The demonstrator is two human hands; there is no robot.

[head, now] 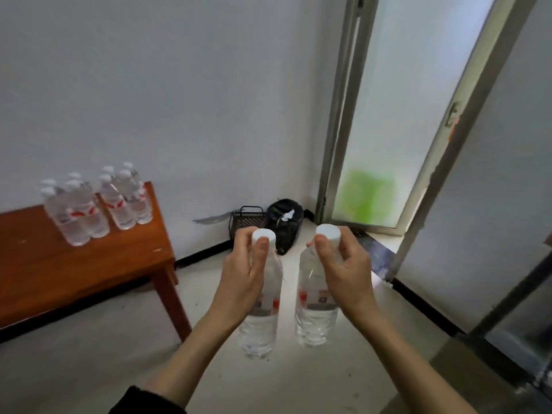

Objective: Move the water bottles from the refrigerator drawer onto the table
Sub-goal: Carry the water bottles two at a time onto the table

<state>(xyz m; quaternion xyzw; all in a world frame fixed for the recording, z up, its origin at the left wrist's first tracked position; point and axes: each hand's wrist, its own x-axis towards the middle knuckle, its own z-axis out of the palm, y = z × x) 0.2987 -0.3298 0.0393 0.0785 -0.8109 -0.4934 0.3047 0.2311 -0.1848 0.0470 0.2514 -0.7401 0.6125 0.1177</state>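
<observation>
Carry step: left hand grips one bottle by the neck, right hand another. Next: turn left to table, set beside cluster.

Plain white wall, pale floor with black skirting. Frosted-glass door in metal frame, daylight through it. Black bin and dark basket in room corner.
</observation>
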